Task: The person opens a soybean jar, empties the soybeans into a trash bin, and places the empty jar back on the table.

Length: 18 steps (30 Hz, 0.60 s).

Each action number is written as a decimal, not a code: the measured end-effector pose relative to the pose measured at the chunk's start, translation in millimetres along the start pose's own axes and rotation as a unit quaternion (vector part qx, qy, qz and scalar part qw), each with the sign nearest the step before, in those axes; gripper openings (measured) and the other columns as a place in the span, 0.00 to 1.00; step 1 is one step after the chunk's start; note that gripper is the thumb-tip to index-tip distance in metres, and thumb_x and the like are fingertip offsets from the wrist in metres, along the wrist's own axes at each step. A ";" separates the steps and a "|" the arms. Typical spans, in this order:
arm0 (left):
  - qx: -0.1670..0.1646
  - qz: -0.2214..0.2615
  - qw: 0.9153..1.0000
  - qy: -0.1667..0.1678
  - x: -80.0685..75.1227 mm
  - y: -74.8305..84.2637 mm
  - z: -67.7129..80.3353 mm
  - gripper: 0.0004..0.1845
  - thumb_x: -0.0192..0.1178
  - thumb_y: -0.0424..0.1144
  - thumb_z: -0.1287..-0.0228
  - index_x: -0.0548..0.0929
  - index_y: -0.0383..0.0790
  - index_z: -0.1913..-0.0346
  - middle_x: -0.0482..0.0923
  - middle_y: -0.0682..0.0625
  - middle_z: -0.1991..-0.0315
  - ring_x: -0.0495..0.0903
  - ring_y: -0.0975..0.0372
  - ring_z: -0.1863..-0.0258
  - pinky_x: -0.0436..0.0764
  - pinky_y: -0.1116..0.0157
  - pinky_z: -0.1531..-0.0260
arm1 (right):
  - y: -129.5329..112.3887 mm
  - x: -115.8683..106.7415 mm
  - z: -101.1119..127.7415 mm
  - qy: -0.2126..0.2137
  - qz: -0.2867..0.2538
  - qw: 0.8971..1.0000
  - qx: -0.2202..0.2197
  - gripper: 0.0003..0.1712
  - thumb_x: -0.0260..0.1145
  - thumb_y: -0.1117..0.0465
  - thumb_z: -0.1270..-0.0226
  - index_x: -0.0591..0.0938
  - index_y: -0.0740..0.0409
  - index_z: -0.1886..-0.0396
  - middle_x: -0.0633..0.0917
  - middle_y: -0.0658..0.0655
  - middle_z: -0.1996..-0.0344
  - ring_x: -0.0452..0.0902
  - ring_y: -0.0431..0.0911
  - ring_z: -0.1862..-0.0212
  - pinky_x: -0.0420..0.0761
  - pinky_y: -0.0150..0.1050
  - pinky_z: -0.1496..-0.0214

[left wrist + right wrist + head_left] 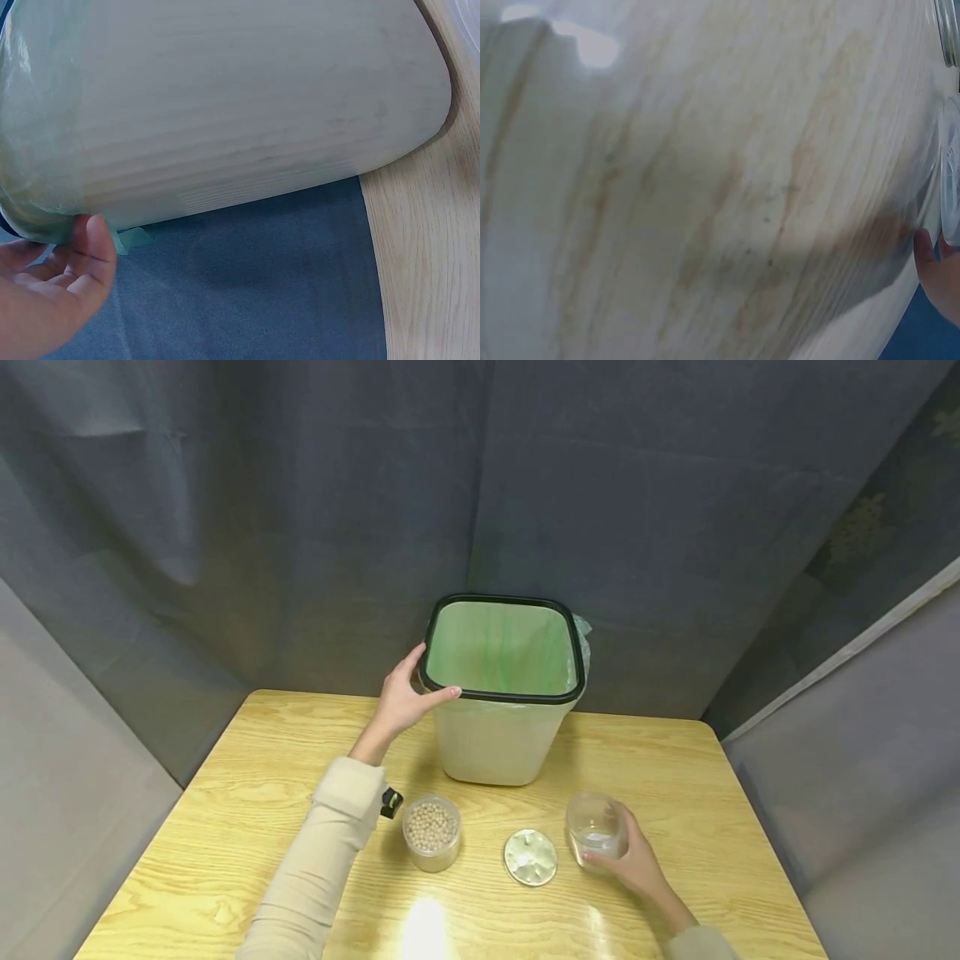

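Observation:
A pale trash bin (491, 743) with a black rim and a thin green bag lining stands upright at the back of the table. My left hand (401, 697) holds its front left corner, thumb along the front rim and fingers at the left side. In the left wrist view that hand (56, 285) has its fingers bent against the bag's folded edge. At the right, my right hand (633, 856) grips a clear jar (592, 818) from its right side. Only part of the hand (939, 277) and jar (951, 172) shows in the right wrist view.
A clear tub of small round beige balls (431, 831) stands in front of the bin, near my left sleeve. Between tub and jar lies a round shiny lid (530, 857). A dark curtain (337, 527) hangs right behind the wooden table (660, 768).

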<state>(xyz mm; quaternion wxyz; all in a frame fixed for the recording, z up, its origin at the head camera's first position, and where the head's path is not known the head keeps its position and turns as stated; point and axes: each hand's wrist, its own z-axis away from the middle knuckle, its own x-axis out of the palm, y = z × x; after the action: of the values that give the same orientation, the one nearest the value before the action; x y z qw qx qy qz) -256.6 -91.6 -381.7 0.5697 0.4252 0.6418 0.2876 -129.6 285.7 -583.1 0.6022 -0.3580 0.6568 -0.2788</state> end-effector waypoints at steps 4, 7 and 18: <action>-0.002 -0.004 1.000 0.002 -0.7 0.1 0.0 0.50 0.68 0.52 0.54 0.53 0.46 0.30 0.53 0.40 0.32 0.58 0.49 0.37 0.62 0.51 0.42 | -0.2 -0.6 2.9 -0.009 -0.003 1.000 0.009 0.57 0.77 0.54 0.60 0.53 0.59 0.32 0.56 0.71 0.37 0.55 0.70 0.40 0.58 0.69 0.47; -0.003 -0.004 1.000 0.003 -1.0 0.2 0.2 0.50 0.68 0.53 0.54 0.53 0.46 0.30 0.53 0.40 0.32 0.58 0.49 0.37 0.62 0.50 0.42 | -0.9 -2.0 4.2 -0.016 -0.003 1.000 0.020 0.59 0.78 0.54 0.61 0.53 0.60 0.33 0.60 0.71 0.38 0.55 0.70 0.40 0.59 0.67 0.46; 0.004 0.000 1.000 0.002 1.5 -1.1 -1.2 0.50 0.69 0.52 0.54 0.53 0.45 0.30 0.55 0.41 0.33 0.64 0.51 0.44 0.66 0.52 0.46 | -1.9 -9.4 6.5 -0.033 -0.003 0.999 0.039 0.64 0.79 0.54 0.64 0.47 0.58 0.32 0.62 0.75 0.40 0.59 0.71 0.42 0.64 0.65 0.47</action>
<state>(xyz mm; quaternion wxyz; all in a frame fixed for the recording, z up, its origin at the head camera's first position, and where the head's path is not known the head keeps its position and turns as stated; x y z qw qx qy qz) -257.9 -90.7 -383.1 0.5665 0.4265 0.6446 0.2858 -122.7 292.6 -576.8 0.6363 -0.3447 0.6243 -0.2943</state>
